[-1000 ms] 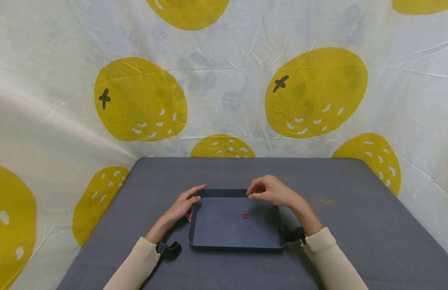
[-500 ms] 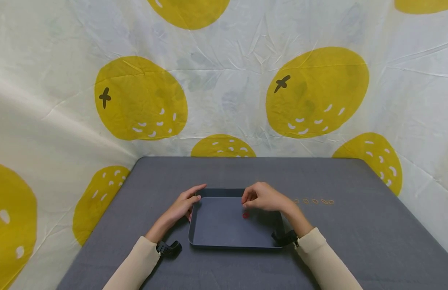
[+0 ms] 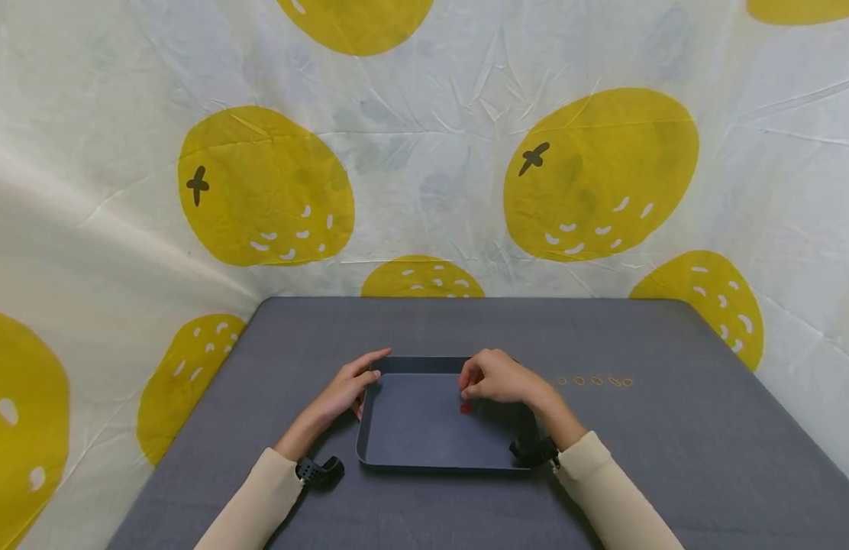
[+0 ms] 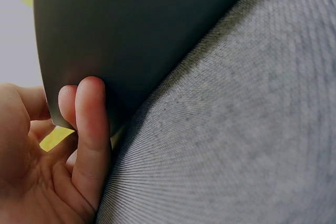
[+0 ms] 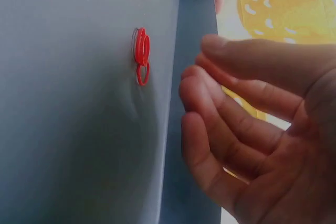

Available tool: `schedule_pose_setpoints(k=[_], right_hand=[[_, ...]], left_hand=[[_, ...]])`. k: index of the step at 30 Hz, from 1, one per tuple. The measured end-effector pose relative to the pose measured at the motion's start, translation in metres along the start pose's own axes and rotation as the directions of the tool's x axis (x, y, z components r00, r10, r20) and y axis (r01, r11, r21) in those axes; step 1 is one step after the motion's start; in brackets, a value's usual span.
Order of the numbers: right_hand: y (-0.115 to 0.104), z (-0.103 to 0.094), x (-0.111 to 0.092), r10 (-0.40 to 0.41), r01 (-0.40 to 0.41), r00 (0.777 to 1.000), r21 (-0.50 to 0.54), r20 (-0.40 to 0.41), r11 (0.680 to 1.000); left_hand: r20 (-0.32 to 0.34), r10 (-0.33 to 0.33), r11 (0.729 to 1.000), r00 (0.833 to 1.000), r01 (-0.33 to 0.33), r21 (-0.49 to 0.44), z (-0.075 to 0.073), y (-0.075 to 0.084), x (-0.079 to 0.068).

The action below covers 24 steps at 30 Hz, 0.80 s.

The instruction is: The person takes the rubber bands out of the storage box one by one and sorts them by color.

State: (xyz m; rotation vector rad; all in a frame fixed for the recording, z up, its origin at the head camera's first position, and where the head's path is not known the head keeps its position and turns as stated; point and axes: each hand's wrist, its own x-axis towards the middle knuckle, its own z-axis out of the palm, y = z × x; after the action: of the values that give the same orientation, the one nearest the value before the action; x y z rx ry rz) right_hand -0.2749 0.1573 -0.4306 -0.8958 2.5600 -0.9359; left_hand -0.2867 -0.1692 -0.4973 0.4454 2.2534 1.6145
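Several small red rubber bands (image 5: pixel 142 51) lie bunched and overlapping on the floor of the dark grey tray (image 3: pixel 418 451). My right hand (image 3: pixel 496 376) hovers just above and behind them in the head view. Its fingers (image 5: pixel 197 145) are loosely bent in the right wrist view, thumb tip near the index tip, and nothing shows between them. At the tray's far left corner, my left hand (image 3: pixel 345 389) grips the side wall. The left thumb reaches over the rim, while fingers (image 4: pixel 92 114) press the wall's outer face in the left wrist view.
A row of several orange-yellow rubber bands (image 3: pixel 596 380) lies on the grey cloth-covered table (image 3: pixel 672 435), right of the tray behind my right forearm. A pale curtain (image 3: pixel 424 176) with yellow fruit prints hangs along the back and sides. Each wrist wears a black strap (image 3: pixel 317 472).
My right hand has moved left and lower, to close above the red rubber bands, and has stayed nearly still over the last half second. My left hand and the tray have not moved.
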Motion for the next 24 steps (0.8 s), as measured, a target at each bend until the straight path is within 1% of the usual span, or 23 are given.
schedule_pose_setpoints(k=[8,15,24], right_hand=[[0.004,0.005,0.001,0.035,-0.035,0.999,-0.006,-0.006,0.999],[0.009,0.008,0.000,0.041,-0.041,0.999,-0.009,0.001,0.999],[0.014,0.010,0.000,0.075,-0.075,0.997,0.053,0.011,0.996]], left_hand=[[-0.013,-0.010,1.000,1.000,0.010,-0.007,0.000,0.000,-0.001],[-0.013,-0.002,1.000,1.000,0.002,-0.008,0.001,-0.002,-0.001],[-0.007,0.013,1.000,1.000,-0.013,0.004,0.000,-0.003,-0.001]])
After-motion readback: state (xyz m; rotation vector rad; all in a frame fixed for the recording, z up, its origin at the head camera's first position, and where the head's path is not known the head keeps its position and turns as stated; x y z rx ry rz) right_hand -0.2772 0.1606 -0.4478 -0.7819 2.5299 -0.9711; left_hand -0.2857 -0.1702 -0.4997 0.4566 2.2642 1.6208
